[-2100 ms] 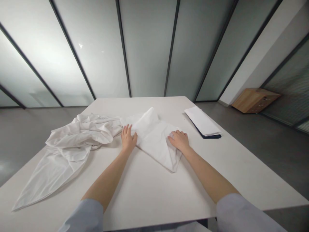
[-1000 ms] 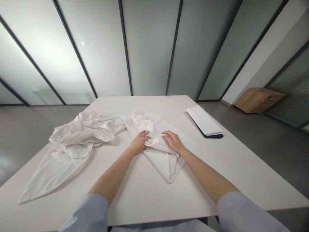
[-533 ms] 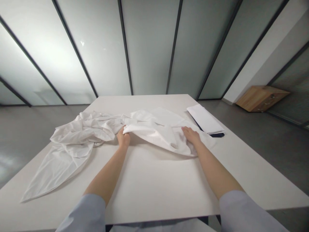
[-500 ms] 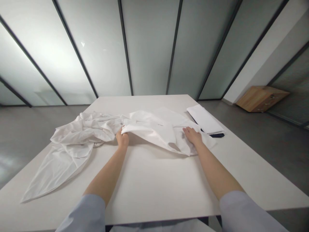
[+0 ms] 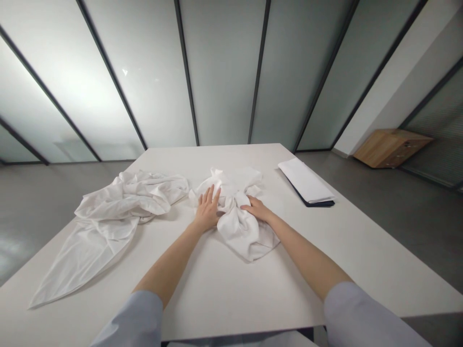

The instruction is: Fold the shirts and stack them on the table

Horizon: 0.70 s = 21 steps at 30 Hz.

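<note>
A white cloth [image 5: 237, 226] lies bunched up in the middle of the table, with deep folds gathered at its centre. My left hand [image 5: 208, 209] presses on its left side, fingers spread and stretched out. From the right, my right hand [image 5: 258, 210] rests against the same bundle, its thumb and fingers apart; some fingertips are hidden in the folds. To the left lies a larger crumpled heap of white cloth [image 5: 126, 202], one long corner trailing toward the near left edge. Neither hand touches that heap.
A folded white cloth [image 5: 306, 179] lies on a dark flat item [image 5: 320, 204] at the right of the white table [image 5: 231, 294]. Frosted glass panels [image 5: 224, 72] stand behind the table. A wooden cabinet [image 5: 392, 147] is on the floor at far right.
The middle cloth, spread wide before, is now pushed together into a bunch. My right hand has moved left and my left hand right; the left has let go of the cloth's edge and opened.
</note>
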Tool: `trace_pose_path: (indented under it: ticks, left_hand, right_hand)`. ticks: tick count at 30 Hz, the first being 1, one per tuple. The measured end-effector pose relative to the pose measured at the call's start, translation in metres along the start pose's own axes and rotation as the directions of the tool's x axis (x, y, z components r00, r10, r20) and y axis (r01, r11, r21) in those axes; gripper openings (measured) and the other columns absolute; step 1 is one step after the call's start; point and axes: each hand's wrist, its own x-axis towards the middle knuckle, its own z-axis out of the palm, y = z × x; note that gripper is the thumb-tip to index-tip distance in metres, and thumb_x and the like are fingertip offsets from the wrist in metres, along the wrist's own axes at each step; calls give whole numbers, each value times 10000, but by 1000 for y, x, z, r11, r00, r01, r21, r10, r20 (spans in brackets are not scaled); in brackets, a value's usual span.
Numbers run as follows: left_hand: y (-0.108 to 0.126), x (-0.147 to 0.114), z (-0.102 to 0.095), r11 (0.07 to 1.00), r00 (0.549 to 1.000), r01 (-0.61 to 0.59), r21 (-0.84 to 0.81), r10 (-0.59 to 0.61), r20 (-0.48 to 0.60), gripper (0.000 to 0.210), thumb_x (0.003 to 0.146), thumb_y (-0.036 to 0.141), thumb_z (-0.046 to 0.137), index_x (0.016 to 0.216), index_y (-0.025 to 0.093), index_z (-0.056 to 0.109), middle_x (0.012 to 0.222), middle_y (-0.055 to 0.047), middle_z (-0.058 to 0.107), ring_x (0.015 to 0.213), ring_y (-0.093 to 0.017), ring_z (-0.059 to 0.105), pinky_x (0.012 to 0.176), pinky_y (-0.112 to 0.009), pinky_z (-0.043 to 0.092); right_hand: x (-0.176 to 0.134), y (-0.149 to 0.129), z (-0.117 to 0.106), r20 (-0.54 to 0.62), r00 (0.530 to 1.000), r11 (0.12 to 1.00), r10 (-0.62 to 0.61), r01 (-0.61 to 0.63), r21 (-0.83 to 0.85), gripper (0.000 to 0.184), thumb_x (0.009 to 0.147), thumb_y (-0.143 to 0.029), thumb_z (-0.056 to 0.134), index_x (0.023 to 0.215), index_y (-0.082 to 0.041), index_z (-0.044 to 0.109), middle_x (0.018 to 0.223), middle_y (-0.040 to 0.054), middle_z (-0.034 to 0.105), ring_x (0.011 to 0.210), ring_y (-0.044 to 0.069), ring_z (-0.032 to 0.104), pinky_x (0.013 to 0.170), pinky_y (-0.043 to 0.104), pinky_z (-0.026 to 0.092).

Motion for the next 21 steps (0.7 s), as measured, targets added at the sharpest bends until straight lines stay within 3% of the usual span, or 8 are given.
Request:
trace_pose_path:
  ticks: [2,4,8,10,13,17,19,21]
  left_hand:
    - [2,0,1,990,989,-126,-58,130,71,913,740,480,689,1494,184,267,1589,-181,107,1451,-351,126,1129,-492,230]
    - [2,1,1,969,959,-205,-135,226,170,876,741,499,685,1478,202,315,1588,-167,129,1451,-340,137,1129,-472,249]
    - [5,8,5,970,945,-183,-159,218,245,785,715,496,697,1407,240,430,1489,-141,367,1379,-330,308,1084,-467,331]
    - [9,12,7,983,961,-132,-129,159,228,672,728,463,681,1335,240,497,1346,-121,512,1274,-307,432,1027,-439,395]
    - [16,18,11,998,977,-33,-58,44,207,449,760,417,636,1161,219,591,1110,-99,612,1093,-281,540,917,-393,455]
    - [18,22,11,999,984,11,-30,-6,176,331,740,347,631,1035,199,608,996,-88,628,1013,-273,560,867,-367,460]
    - [14,24,2,999,990,20,-47,-13,139,317,723,310,628,1019,199,606,987,-84,630,1002,-268,561,874,-361,456]
    - [6,27,-19,998,998,34,-54,-30,58,323,706,267,614,1022,198,603,1004,-81,626,1007,-261,556,890,-357,451]
  right_hand:
    - [-5,-14,8,161,982,987,-102,80,139,313,731,-315,586,1018,-232,679,1080,37,695,999,239,604,908,372,461]
    - [-11,-23,13,270,954,963,-132,58,262,252,721,-268,532,920,-213,677,943,15,708,843,205,616,781,328,494]
    - [-17,-29,18,271,957,931,-108,2,364,149,727,-283,493,687,-197,608,681,-8,638,608,153,527,569,261,433]
    - [-16,-28,16,162,983,941,-88,29,336,227,761,-330,489,581,-204,544,596,-9,589,571,148,497,548,260,407]
    - [-15,-21,4,-185,982,969,-50,92,228,338,812,-410,462,545,-213,527,592,4,590,624,166,533,610,272,418]
    - [-15,0,-24,-602,794,992,85,-13,124,322,796,-430,458,575,-216,552,597,11,598,639,173,542,632,274,406]
    - [-14,11,-35,-678,711,981,187,-96,170,305,776,-400,444,539,-224,518,545,6,567,597,169,513,601,275,389]
    - [-13,17,-39,-694,674,966,253,-138,218,292,760,-374,430,519,-227,507,513,5,546,574,169,491,581,280,372]
